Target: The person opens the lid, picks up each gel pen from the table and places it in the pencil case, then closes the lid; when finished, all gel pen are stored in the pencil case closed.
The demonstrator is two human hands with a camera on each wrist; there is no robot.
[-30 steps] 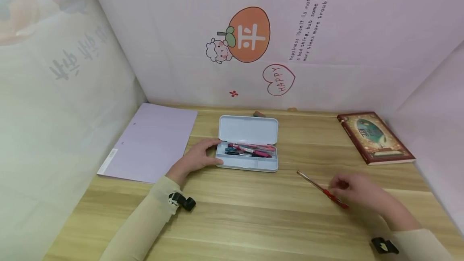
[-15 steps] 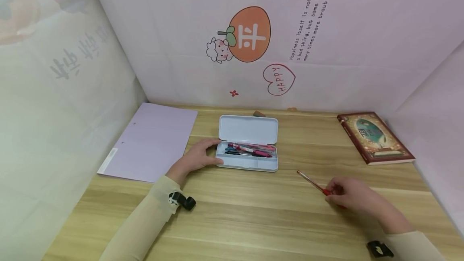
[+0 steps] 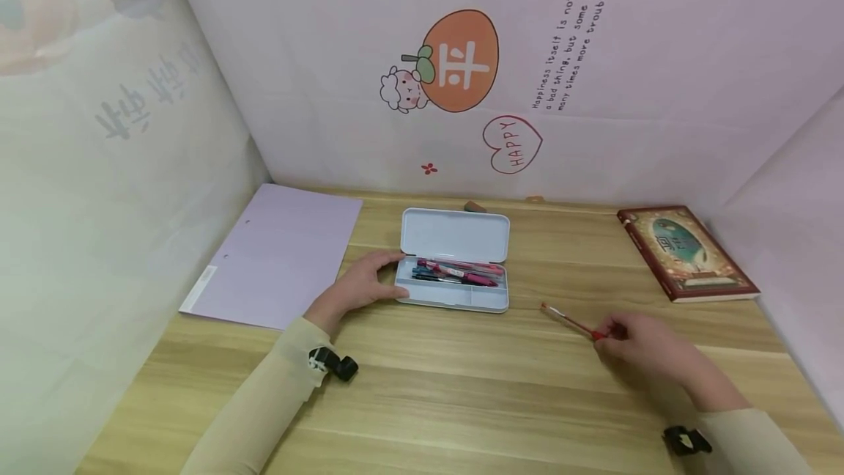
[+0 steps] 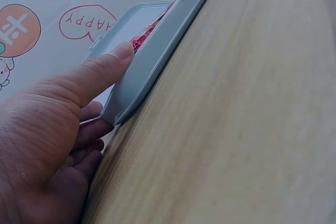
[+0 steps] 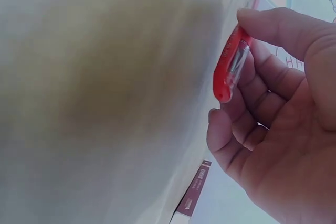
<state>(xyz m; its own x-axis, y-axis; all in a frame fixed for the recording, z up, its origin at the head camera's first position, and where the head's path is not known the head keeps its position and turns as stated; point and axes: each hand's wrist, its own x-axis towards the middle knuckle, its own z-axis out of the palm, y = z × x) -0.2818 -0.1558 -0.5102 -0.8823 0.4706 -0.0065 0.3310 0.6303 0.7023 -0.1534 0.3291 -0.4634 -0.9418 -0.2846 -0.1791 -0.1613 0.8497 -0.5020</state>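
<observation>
A light blue pencil case (image 3: 435,300) lies open on the table, its lid tilted up at the back. Several pens (image 3: 455,274) fill its rear compartment. My left hand (image 3: 359,283) holds the case by its left end; in the left wrist view the thumb (image 4: 113,64) rests on the rim and the other fingers curl by the corner. To the right, my right hand (image 3: 642,343) pinches a red pen (image 3: 574,322) between thumb and forefinger. The right wrist view shows the pen's red cap and clip (image 5: 227,74) sticking out from the grip, the other fingers loosely bent.
A lilac folder or pad (image 3: 283,251) lies left of the case, partly behind the left wrist. At the right back is a hardcover book (image 3: 689,251). A small brownish object (image 3: 475,207) sits behind the case lid, near the printed cloth wall (image 3: 330,57).
My right hand has closed thumb and finger on the red pen, which now lies at a flatter angle, its tip slightly raised. The left hand keeps its place on the pencil case.
</observation>
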